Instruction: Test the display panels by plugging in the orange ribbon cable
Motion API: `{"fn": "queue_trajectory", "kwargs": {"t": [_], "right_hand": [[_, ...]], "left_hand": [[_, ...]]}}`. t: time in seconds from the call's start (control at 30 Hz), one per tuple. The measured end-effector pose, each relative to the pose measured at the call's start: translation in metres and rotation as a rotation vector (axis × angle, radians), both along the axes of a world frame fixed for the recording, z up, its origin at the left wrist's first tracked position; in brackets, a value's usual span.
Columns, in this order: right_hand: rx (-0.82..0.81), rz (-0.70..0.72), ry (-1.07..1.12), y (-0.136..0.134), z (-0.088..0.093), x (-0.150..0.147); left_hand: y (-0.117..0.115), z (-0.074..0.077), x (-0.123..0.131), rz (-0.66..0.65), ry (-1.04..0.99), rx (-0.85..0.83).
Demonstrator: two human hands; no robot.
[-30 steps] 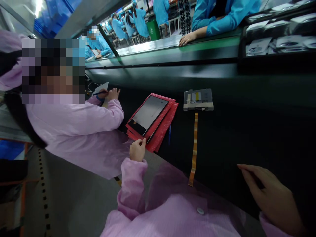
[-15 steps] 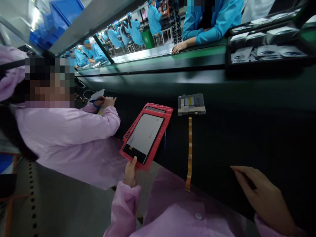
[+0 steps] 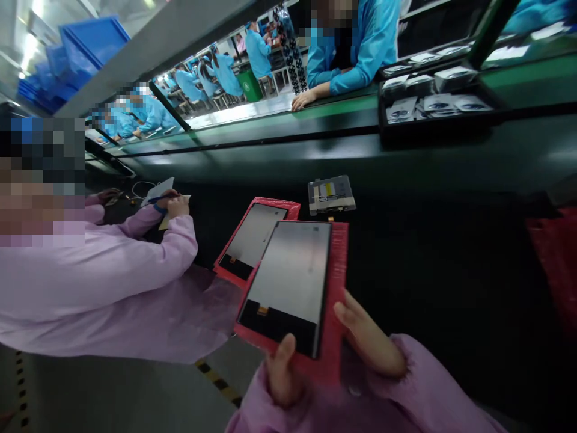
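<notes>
A display panel (image 3: 293, 264), pale grey with a black strip at its lower end, lies on a red bubble-wrap bag (image 3: 337, 264). My left hand (image 3: 285, 370) grips the near end of bag and panel, thumb on top. On the right edge, my right hand (image 3: 367, 334) is closed with its thumb over the red wrap; its other fingers are hidden underneath. Just beyond, a second display panel (image 3: 259, 234) rests on red wrap on the black bench, partly covered by the held one. Behind stands a flat grey circuit device (image 3: 331, 195), its orange ribbon cable mostly hidden.
More red wrap (image 3: 556, 258) lies at the right. A black tray (image 3: 437, 120) of packed parts sits on the far green conveyor ledge (image 3: 243, 129). At my left a co-worker in a pink sleeve (image 3: 148, 258) writes; another person in blue leans across the line.
My left hand has brought the held panel right and nearer, off the stack. My right hand came from the bench to its right edge. The view shifted, showing red wrap at right.
</notes>
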State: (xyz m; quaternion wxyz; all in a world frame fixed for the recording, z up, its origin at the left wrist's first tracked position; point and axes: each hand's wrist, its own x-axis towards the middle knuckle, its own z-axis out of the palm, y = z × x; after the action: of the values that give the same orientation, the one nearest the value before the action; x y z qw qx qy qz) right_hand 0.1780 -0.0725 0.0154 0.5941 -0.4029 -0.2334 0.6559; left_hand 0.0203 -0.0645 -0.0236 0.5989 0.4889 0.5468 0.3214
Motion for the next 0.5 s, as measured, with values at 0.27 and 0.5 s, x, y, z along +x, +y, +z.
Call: {"fn": "queue_trajectory", "kwargs": {"t": [0.27, 0.5], "right_hand": [[-0.412, -0.391, -0.114, -0.044, 0.007, 0.115], [-0.496, -0.363, -0.253, -0.073, -0.016, 0.161]], "left_hand": [[0.039, 0.012, 0.02, -0.364, -0.175, 0.182], [0.114, -0.008, 0.03, -0.077, 0.679, 0.745]]}}
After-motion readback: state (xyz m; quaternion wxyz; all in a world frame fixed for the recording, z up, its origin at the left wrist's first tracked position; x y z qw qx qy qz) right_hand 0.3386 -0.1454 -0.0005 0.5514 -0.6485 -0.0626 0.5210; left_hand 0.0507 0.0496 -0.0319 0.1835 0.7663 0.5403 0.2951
